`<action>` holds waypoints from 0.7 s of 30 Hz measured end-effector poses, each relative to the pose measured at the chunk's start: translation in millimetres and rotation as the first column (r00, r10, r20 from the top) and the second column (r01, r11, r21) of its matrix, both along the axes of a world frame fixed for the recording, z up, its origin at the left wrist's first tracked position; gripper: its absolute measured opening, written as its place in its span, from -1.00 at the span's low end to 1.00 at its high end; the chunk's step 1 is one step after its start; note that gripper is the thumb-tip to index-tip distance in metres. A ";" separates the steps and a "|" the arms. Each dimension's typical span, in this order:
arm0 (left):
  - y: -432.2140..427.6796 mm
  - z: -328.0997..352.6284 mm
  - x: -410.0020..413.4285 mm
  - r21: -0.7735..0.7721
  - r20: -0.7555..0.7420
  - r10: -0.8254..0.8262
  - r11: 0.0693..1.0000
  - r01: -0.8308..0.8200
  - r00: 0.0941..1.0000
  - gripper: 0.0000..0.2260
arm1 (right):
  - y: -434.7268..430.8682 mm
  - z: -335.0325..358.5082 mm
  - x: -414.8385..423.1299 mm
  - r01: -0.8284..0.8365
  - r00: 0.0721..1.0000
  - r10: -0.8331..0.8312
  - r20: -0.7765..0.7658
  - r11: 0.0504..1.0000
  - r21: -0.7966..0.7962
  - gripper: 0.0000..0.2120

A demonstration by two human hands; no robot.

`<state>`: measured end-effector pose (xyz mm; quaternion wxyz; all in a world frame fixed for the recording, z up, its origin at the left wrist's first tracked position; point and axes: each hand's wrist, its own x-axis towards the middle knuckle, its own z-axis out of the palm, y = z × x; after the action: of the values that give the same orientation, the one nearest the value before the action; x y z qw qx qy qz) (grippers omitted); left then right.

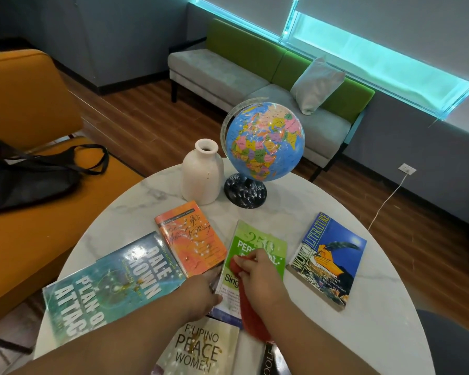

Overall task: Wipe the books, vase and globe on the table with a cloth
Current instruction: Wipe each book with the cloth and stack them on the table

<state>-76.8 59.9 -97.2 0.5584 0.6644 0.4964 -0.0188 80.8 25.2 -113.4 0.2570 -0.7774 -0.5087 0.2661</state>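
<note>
Under right fingers (255,260) | red cloth (251,315) hides green book (255,238) title

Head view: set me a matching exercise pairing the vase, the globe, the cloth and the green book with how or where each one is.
Things
1. vase
2. globe
3. cloth
4. green book

States
a. lies flat on the table, partly under the cloth
b. blue ball with many-coloured patches
c. white, upright, just left of the globe
d. red, gripped by the right hand

Pairs: 1-c, 2-b, 3-d, 4-a
</note>
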 end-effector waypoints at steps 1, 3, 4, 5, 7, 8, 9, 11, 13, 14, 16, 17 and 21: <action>-0.4 0.4 -0.1 0.001 0.003 0.001 1.000 -0.001 1.000 -0.43 | 2.1 -0.2 -1.9 0.024 1.000 -0.024 0.014 1.000 0.000 -0.91; -0.2 -0.7 -0.3 0.011 0.000 -0.002 1.000 0.002 1.000 -0.43 | -3.4 -2.3 -6.9 -0.073 0.995 0.073 0.069 0.997 -0.006 -0.88; 0.2 -1.7 -0.4 0.019 -0.007 0.000 1.000 0.000 1.000 -0.42 | -8.8 -4.7 -6.2 -0.150 0.986 0.150 0.072 0.989 -0.011 -0.85; 0.3 -3.1 -1.0 0.024 -0.014 0.001 1.000 -0.001 1.000 -0.42 | -12.8 -5.4 -4.7 -0.204 0.976 0.205 0.075 0.979 -0.012 -0.83; 0.4 -4.0 -1.3 0.017 -0.009 0.000 1.000 0.000 1.000 -0.42 | -9.1 -3.9 1.8 -0.208 0.976 0.209 0.057 0.978 -0.016 -0.84; 0.3 -3.9 -1.0 0.007 0.003 0.002 1.000 -0.002 1.000 -0.42 | -3.4 -2.7 4.2 -0.152 0.987 0.152 0.042 0.988 0.002 -0.87; 0.2 -4.2 -1.1 -0.005 0.014 0.005 1.000 -0.005 1.000 -0.42 | 2.0 -2.6 5.5 -0.090 0.996 0.089 0.023 0.995 0.033 -0.90; 0.2 -4.8 -1.1 -0.010 0.016 0.010 1.000 -0.010 1.000 -0.41 | 10.4 -4.0 3.1 -0.048 0.996 0.046 0.083 0.998 0.032 -0.92; 1.0 -6.3 -1.3 0.007 -0.001 0.007 1.000 -0.007 1.000 -0.41 | 7.0 -8.4 -3.6 -0.149 0.982 0.147 0.119 0.989 0.007 -0.85; 1.3 -7.2 -1.7 0.016 -0.007 0.006 1.000 -0.006 1.000 -0.41 | 3.5 -8.0 -6.4 -0.203 0.971 0.203 0.125 0.979 -0.007 -0.81; 1.8 -7.6 -1.7 0.015 -0.003 0.007 1.000 -0.007 1.000 -0.42 | 3.3 -9.1 -2.0 -0.255 0.954 0.262 0.145 0.965 -0.063 -0.74; 1.8 -7.0 -1.7 0.006 0.007 0.006 1.000 -0.006 1.000 -0.42 | 6.3 -11.6 1.8 -0.257 0.944 0.266 0.194 0.964 -0.068 -0.71; 1.9 -4.7 -1.6 -0.006 0.032 0.014 1.000 -0.014 0.999 -0.41 | 15.4 -7.3 -1.5 -0.192 0.937 0.200 0.285 0.980 -0.059 -0.76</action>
<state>-78.5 61.7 -101.9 0.5684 0.6594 0.4921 -0.0057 79.3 40.6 -120.6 0.1402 -0.7572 -0.6116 0.1815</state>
